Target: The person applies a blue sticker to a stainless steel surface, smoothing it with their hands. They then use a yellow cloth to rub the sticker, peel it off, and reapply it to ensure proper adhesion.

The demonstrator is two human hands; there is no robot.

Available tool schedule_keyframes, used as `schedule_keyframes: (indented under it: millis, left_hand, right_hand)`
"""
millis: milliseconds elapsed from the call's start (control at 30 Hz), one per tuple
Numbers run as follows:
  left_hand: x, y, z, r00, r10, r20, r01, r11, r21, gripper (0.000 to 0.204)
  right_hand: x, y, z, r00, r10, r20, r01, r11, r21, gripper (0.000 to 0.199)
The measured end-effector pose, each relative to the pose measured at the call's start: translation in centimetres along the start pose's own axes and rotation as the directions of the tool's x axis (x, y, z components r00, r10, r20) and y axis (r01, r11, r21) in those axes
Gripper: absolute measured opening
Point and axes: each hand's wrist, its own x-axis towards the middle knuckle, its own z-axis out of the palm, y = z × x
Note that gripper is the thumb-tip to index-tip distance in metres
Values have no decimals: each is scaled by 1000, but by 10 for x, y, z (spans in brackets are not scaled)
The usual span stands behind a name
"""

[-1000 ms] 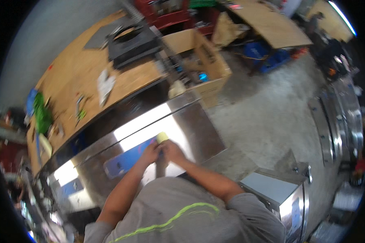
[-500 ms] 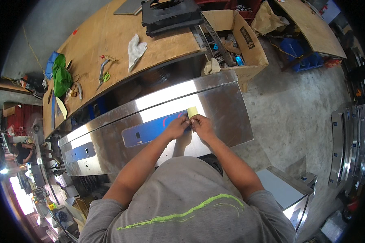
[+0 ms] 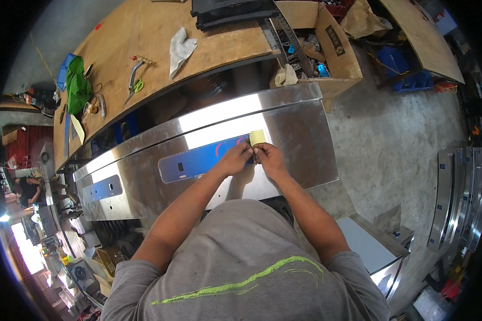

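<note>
A long brushed-metal panel [image 3: 301,146] lies across in front of me. Set along it is a blue strip [image 3: 198,162] with rounded corners, a small dark square opening and red curved marks. At the strip's right end my two hands meet, fingertips nearly touching. My right hand [image 3: 271,159] is closed in a pinch on a pale yellow piece [image 3: 257,137], thin like paper, which stands up beyond the fingers. My left hand [image 3: 234,159] is also pinched, right beside it; what its fingertips hold, if anything, is hidden. A shorter blue strip [image 3: 103,188] sits farther left.
Beyond the panel stands a wooden table [image 3: 144,37] bearing a white cloth [image 3: 182,49], green-handled scissors [image 3: 136,90], a green bag [image 3: 78,85] and a black frame [image 3: 233,13]. A cardboard box [image 3: 341,48] of small parts is far right. A metal cabinet [image 3: 370,243] stands near right.
Both hands stay pinched at the blue strip's right end, with only slight finger movement. The whole view has shifted a little, so the table and panel sit higher in the picture.
</note>
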Motion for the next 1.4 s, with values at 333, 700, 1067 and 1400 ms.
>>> schedule_keyframes:
  millis: [333, 700, 1067, 1400]
  left_hand:
    - [-4, 10, -11, 999, 38, 4, -38, 999, 16, 39]
    - [-6, 6, -6, 995, 74, -64, -78, 995, -62, 29]
    - [-2, 0, -8, 996, 61, -66, -66, 995, -79, 31]
    - [-2, 2, -8, 997, 32, -67, -37, 997, -70, 32]
  right_hand:
    - [-3, -7, 0, 1000, -12, 4, 12, 999, -50, 19]
    - [-5, -18, -1, 1000, -14, 4, 15, 993, -117, 20]
    - [-3, -18, 3, 1000, 7, 7, -6, 995, -99, 19]
    - [-4, -21, 2, 1000, -5, 18, 8, 990, -139, 20]
